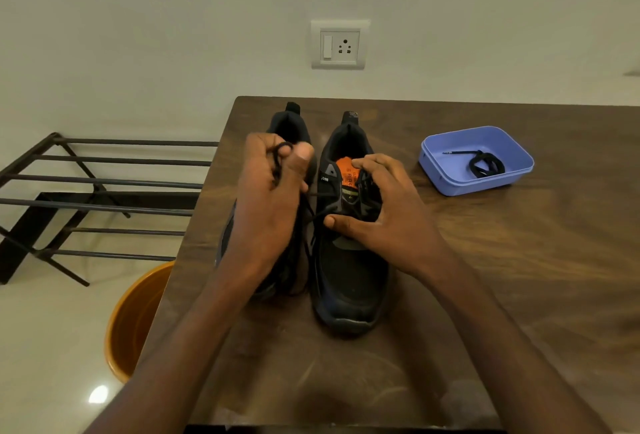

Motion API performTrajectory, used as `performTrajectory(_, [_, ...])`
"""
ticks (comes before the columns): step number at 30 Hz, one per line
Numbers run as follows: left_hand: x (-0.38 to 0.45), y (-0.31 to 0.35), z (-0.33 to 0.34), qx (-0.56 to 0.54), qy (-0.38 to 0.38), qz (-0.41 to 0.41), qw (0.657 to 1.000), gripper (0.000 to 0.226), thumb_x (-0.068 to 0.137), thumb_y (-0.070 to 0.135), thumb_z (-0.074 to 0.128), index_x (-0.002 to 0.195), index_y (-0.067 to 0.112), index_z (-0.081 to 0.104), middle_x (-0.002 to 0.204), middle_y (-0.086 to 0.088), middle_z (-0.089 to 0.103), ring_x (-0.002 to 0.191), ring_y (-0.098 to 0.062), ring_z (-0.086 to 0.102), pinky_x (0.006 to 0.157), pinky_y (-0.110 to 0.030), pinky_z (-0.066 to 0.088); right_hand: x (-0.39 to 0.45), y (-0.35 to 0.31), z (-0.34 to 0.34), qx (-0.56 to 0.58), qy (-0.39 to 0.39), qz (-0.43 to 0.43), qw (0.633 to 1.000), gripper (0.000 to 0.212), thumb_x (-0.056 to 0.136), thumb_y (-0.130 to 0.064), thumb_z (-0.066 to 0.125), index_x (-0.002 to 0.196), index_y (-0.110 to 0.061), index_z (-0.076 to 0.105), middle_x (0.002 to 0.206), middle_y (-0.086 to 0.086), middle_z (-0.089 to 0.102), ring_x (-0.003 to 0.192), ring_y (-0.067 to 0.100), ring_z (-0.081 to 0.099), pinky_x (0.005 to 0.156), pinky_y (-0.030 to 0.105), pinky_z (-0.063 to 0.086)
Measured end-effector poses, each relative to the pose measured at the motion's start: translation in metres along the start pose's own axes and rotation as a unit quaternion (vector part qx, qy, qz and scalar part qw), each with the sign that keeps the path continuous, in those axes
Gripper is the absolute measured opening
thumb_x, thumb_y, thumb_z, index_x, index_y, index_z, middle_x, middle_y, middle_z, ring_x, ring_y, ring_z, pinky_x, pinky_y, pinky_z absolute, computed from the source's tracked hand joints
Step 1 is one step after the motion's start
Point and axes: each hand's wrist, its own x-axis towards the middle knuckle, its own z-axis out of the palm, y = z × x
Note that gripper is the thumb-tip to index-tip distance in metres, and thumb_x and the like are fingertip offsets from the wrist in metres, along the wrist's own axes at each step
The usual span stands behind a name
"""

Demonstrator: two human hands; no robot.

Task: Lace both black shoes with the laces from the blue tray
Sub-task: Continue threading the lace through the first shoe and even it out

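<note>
Wooden table (485,277) carries both shoes side by side. Our left hand (273,198) pinches the working lace (278,156); our right hand (377,212) grips the right shoe (346,281), partly laced. Second lace (481,163) remains in the blue tray (446,177), far right; the left shoe (291,125) appears unlaced.

1. The light is soft, even and slightly dim, with a greenish-yellow cast over the wall (138,35).
2. A small white glare spot sits on the glossy floor (98,393) at lower left.
3. Faint sheen shows on the worktop (519,260), and soft shadows lie beside the shoes (349,281).
4. Wide-angle distortion bends the worktop's edges and the rack (86,191).
5. The black shoes lose detail in their dark parts; the picture is mildly soft overall.
</note>
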Motion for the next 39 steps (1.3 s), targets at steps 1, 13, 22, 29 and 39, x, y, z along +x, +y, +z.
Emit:
performTrajectory(1, [-0.001, -0.005, 0.002, 0.070, -0.025, 0.014, 0.997, 0.020, 0.104, 0.029, 0.059, 0.115, 0.017, 0.049, 0.082, -0.001, 0.057, 0.074, -0.010, 0.061, 0.064, -0.020, 0.051, 0.000, 0.000, 0.000, -0.001, 0.002, -0.001, 1.000, 0.096, 0.070, -0.072, 0.075, 0.150, -0.027, 0.045, 0.150, -0.013, 0.035, 0.137, 0.007, 0.041, 0.111, 0.036, 0.046])
performTrajectory(13, [0.004, 0.001, -0.004, -0.164, -0.012, -0.028, 0.986, 0.012, 0.110, 0.011, 0.044, 0.108, 0.006, 0.055, 0.101, -0.008, 0.071, 0.090, -0.027, 0.069, 0.064, -0.027, 0.049, -0.001, -0.002, -0.002, 0.004, 0.001, 0.003, 1.000, 0.089, 0.074, -0.058, 0.084, 0.149, -0.027, 0.046, 0.151, -0.012, 0.036, 0.136, 0.007, 0.040, 0.112, 0.033, 0.045])
performTrajectory(22, [0.003, -0.027, 0.003, 0.280, -0.103, 0.125, 0.946, 0.028, 0.085, 0.006, 0.081, 0.110, 0.017, 0.073, 0.107, 0.003, 0.063, 0.094, -0.006, 0.053, 0.079, -0.008, 0.041, -0.002, -0.002, 0.001, 0.014, 0.004, 0.010, 1.000, 0.088, 0.074, -0.059, 0.082, 0.149, -0.029, 0.046, 0.152, -0.013, 0.035, 0.135, 0.007, 0.044, 0.110, 0.034, 0.048])
performTrajectory(29, [0.006, -0.022, -0.004, 0.303, -0.149, 0.112, 0.935, 0.038, 0.084, -0.007, 0.066, 0.111, 0.019, 0.075, 0.100, 0.007, 0.067, 0.100, -0.016, 0.054, 0.081, -0.040, 0.053, -0.006, -0.010, 0.000, -0.004, 0.007, 0.000, 1.000, 0.067, 0.076, -0.047, 0.085, 0.134, -0.029, 0.056, 0.146, -0.014, 0.035, 0.131, 0.008, 0.044, 0.105, 0.035, 0.050])
performTrajectory(39, [0.009, -0.019, -0.020, 0.277, -0.121, 0.128, 0.945, 0.038, 0.086, -0.003, 0.073, 0.118, 0.018, 0.074, 0.100, 0.010, 0.065, 0.089, -0.003, 0.053, 0.078, -0.009, 0.041, -0.016, -0.046, 0.001, -0.173, -0.012, -0.059, 0.983, 0.027, 0.096, -0.048, 0.060, 0.118, -0.034, 0.070, 0.099, -0.009, 0.045, 0.094, 0.011, 0.046, 0.078, 0.036, 0.047])
